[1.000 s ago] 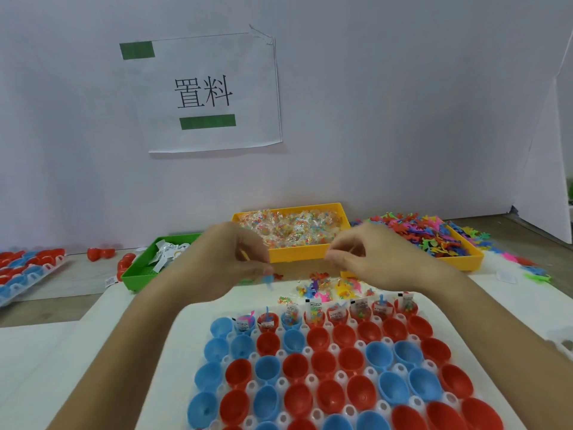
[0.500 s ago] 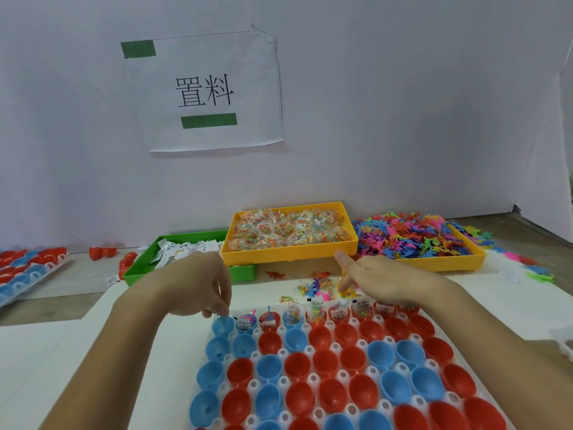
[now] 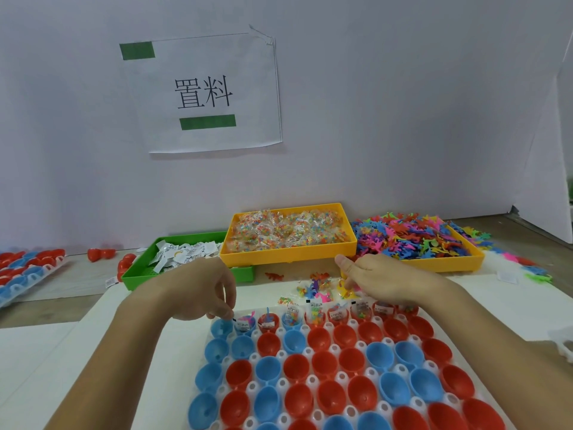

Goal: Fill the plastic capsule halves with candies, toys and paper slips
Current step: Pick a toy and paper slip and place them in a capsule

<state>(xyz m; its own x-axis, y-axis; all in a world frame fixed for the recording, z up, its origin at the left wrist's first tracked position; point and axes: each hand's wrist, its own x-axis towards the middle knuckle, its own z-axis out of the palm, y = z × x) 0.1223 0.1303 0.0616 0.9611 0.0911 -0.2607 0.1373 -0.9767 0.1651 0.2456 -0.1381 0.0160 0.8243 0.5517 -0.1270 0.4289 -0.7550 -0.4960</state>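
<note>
A: Head view, item one: halves, glossy red and blue plastic cups seated in a white tray; far row filled.

B: Handling?

A: Light, stiff, slick; fill them in place. Left hand pinches something small over the corner half. Right hand curls over loose toys; grip unclear.

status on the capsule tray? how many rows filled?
Done: the far row holds candy packets, toys and slips in most halves. In hand: the left hand is at that row's leftmost blue half; the right hand is over the loose pile behind the tray. Left: every nearer row looks empty.
</note>
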